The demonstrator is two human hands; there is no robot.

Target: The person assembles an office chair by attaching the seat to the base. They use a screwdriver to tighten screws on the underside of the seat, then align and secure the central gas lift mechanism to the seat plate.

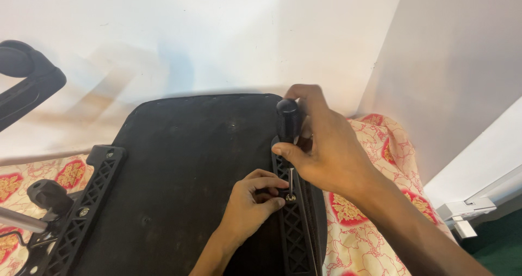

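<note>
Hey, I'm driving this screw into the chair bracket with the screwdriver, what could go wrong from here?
1. The left hand pinches right beside the small silver screw; if the black-handled screwdriver slips, its tip may jab those fingers.
2. The upturned black chair seat rests on soft red-and-cream patterned fabric, so it might shift under the right hand.

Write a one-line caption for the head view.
Right hand sets a black-handled screwdriver on a screw in a chair seat's bracket; left hand steadies the tip.

Head camera — looking down, close overhead
</note>
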